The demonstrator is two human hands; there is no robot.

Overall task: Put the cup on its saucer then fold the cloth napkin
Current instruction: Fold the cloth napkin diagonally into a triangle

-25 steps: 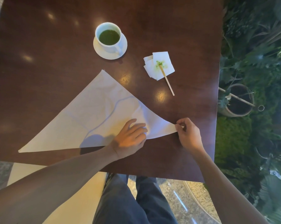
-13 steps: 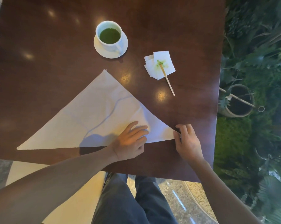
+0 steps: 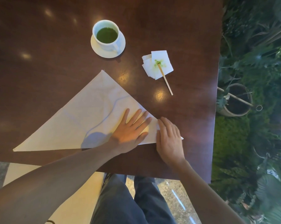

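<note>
Head view looks down on a dark brown polished wooden surface (image 3: 39, 54), the largest thing in sight, with green potted foliage (image 3: 253, 110) beyond its right edge. Next in size is the pale cream cloth napkin (image 3: 75, 123), lying flat on the near half of the surface as a broad triangle: one long edge runs along the near side, its apex points far toward the cup, and its right tip sits under the hands. That shape suggests a first diagonal fold is done and the next fold is being prepared. The left hand (image 3: 130, 130) lies palm down on the right part of the napkin, fingers straight and slightly spread, apparently pressing the layers flat so they do not slide. The right hand (image 3: 169, 136) rests just beside it over the right tip; its fingers lie close together and fairly straight, and a small white point of cloth shows past its right side, though I cannot tell whether anything is pinched beneath. Farther off, the white ceramic cup of green liquid (image 3: 106, 35) already stands on its round white saucer (image 3: 120, 46), so that step looks complete. To the right of it lies a small stained white paper napkin (image 3: 165, 68) with a thin wooden stirring stick (image 3: 167, 84) resting across it.
</note>
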